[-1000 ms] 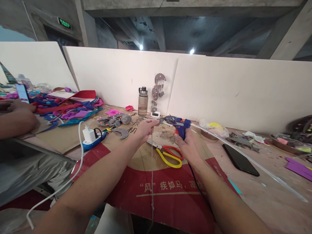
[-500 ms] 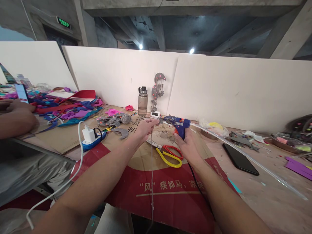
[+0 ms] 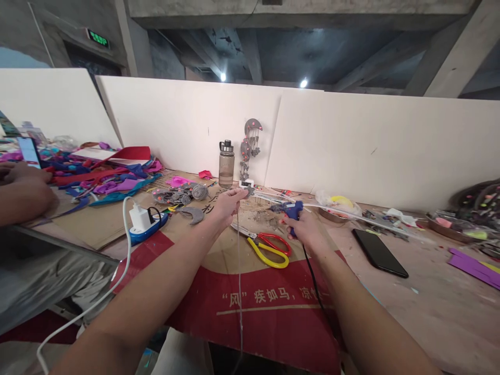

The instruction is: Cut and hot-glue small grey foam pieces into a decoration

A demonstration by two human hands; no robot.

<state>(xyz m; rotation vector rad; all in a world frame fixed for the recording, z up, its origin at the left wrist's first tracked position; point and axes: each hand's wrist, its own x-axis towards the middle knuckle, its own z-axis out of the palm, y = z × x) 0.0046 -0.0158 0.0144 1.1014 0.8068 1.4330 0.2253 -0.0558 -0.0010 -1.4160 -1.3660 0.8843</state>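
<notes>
My right hand (image 3: pixel 303 229) is closed round a blue glue gun (image 3: pixel 290 209), held low over the cardboard sheet (image 3: pixel 269 302) with its nozzle pointing left; its black cord (image 3: pixel 312 284) trails back along my forearm. My left hand (image 3: pixel 226 204) pinches a small grey piece (image 3: pixel 247 191) at its fingertips, and a thin pale string (image 3: pixel 238 276) hangs down from that hand. Red-and-yellow scissors (image 3: pixel 269 247) lie on the cardboard between my hands.
A water bottle (image 3: pixel 226 163), a small clock (image 3: pixel 246 183) and a grey hanging ornament (image 3: pixel 250 146) stand by the white boards. A black phone (image 3: pixel 379 252) lies to the right. At left are a blue power strip (image 3: pixel 146 225), coloured scraps (image 3: pixel 113 179) and another person's arm (image 3: pixel 21 195).
My right hand has lowered the glue gun toward the table, and the long clear stick behind it has dropped flatter. The left hand has barely moved. The view shifted slightly.
</notes>
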